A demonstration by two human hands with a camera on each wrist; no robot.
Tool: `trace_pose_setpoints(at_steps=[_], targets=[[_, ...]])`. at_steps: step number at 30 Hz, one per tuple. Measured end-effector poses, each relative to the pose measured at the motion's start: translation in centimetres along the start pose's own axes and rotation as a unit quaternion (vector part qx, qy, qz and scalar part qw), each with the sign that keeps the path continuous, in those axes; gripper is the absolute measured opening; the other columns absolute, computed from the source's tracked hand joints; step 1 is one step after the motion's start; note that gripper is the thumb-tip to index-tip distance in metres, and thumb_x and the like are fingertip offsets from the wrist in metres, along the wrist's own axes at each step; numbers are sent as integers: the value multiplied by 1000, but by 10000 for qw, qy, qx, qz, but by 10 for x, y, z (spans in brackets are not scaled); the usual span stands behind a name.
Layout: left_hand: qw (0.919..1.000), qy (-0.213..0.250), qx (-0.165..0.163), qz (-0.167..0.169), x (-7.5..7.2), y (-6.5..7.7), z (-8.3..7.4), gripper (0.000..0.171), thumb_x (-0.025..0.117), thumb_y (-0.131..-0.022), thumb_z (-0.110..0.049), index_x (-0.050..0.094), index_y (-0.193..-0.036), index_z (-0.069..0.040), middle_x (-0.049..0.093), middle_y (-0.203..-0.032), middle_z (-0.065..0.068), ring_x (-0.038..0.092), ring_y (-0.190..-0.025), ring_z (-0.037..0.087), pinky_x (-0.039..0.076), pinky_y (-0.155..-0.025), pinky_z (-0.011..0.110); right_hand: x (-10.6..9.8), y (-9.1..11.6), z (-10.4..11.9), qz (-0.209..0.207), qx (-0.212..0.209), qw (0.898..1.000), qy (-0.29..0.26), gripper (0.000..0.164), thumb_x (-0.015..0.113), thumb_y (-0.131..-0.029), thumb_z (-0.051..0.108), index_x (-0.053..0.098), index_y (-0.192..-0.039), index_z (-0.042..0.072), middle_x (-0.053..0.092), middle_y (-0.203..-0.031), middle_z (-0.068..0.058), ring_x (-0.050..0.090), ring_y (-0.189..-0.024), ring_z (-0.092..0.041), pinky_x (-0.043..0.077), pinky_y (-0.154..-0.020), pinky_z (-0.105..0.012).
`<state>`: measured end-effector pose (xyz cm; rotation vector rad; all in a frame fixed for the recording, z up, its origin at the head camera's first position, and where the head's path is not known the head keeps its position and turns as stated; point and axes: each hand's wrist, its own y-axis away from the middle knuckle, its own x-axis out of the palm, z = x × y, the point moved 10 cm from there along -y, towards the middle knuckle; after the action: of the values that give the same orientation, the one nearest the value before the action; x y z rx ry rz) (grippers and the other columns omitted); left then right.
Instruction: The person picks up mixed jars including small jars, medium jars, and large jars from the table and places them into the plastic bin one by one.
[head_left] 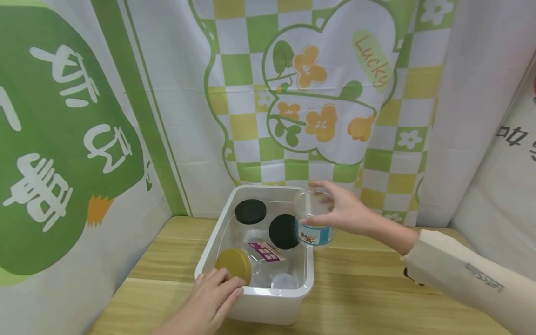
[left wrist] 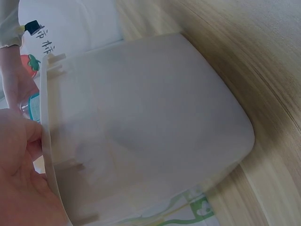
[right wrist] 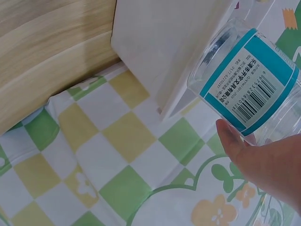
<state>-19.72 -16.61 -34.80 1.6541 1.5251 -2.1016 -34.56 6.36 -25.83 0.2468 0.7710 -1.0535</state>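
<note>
My right hand (head_left: pixel 349 211) holds a clear plastic jar (right wrist: pixel 251 77) with a blue label and barcode, fingers and thumb around its sides. In the head view the jar is over the right rim of a white plastic bin (head_left: pixel 307 270). The near-left rim of the bin is gripped by my left hand (head_left: pixel 213 298), and the left wrist view shows the fingers hooked over that rim. Inside the bin lie a jar with a gold lid (head_left: pixel 234 265), two black lids (head_left: pixel 250 211), a purple label (head_left: pixel 267 251) and a small translucent round piece (head_left: pixel 284 281).
The bin stands on a wood-grain table (head_left: pixel 377 288). A green and white checked cloth (head_left: pixel 276 167) hangs right behind it, with printed white cloth at the left and right sides. A light sleeve (head_left: pixel 469 274) covers my right forearm.
</note>
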Motion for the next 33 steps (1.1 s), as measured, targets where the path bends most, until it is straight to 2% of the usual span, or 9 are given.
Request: trace_pose_setpoints(at_steps=[22, 33], targets=[[10000, -33, -21, 26, -1, -1, 0, 10, 62, -107, -23, 72, -104, -24, 53, -90, -14, 45, -83, 4, 32, -71, 25, 20, -21, 16, 172, -25, 9996, 212, 93, 89, -83, 39, 42, -159, 14, 52, -156, -18, 55, -138, -42, 50, -106, -58], [9998, 51, -135, 144, -1, -1, 1, 8, 65, -105, -20, 72, -104, -24, 53, -91, -14, 44, -83, 3, 31, -70, 25, 33, -31, 24, 245, -146, 9995, 105, 93, 89, -83, 36, 42, -158, 9, 55, -152, -21, 56, -134, -43, 50, -107, -57]])
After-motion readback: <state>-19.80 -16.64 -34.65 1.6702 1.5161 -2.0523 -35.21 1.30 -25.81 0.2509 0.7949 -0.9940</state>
